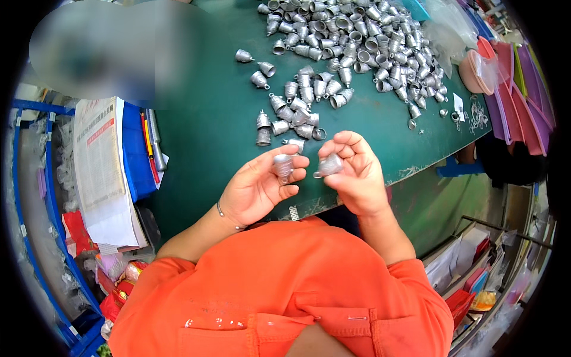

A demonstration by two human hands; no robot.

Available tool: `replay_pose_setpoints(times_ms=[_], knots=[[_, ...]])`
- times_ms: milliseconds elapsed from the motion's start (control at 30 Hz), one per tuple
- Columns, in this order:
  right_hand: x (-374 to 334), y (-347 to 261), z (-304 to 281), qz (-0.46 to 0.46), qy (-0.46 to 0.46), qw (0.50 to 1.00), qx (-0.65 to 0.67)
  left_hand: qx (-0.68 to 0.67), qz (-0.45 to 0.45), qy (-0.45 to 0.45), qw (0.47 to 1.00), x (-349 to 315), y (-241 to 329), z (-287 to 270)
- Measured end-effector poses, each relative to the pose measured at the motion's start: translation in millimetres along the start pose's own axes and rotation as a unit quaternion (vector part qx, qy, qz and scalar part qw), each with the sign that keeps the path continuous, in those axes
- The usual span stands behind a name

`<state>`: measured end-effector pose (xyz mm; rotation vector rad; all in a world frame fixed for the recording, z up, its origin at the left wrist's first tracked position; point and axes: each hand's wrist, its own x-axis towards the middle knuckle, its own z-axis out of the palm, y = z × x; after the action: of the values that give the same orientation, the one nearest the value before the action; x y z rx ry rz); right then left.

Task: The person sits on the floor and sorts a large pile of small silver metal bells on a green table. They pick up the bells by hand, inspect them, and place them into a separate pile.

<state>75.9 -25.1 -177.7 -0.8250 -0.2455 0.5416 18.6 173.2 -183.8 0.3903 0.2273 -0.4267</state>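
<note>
Green, scuffed tabletop [202,140] fills mid-frame, blue-framed rack [41,107] far left; blur [107,50] hides the upper left. Left hand [253,183] pinches a silver, bell-shaped piece [284,166]; right hand [360,178], a second piece [331,165].

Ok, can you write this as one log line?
left hand: holds silvery bell-shaped metallic piece | right hand: holds similar silvery piece | held pieces: apart | heap of bell-shaped pieces: beyond hands, on green tabletop
</note>
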Motion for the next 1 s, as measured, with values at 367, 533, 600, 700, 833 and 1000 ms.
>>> replay_pose_setpoints(times_ms=[367,533,600,700,833,1000], knots=[[38.8,0.7,6.2,-0.159,-0.143,0.663,-0.717,0.715,0.311,0.094,0.619,4.0,25.1,-1.7],[31.0,-1.8,7.3,-0.05,-0.124,0.667,-0.733,0.803,0.25,0.085,0.534,13.8,3.0,-0.3],[23.1,-9.6,6.7,-0.01,-0.111,0.658,-0.745,0.807,0.262,0.073,0.524,15.5,0.0,-1.4],[16.9,-15.4,5.0,0.026,-0.14,0.685,-0.715,0.778,0.271,0.064,0.563,14.2,2.0,-2.3],[14.9,-10.3,-3.5,-0.018,-0.12,0.69,-0.713,0.723,0.294,0.065,0.622,12.1,2.0,0.7],[15.2,-2.1,-8.8,-0.062,-0.039,0.8,-0.595,0.71,0.333,0.078,0.615,13.4,2.5,4.8]])
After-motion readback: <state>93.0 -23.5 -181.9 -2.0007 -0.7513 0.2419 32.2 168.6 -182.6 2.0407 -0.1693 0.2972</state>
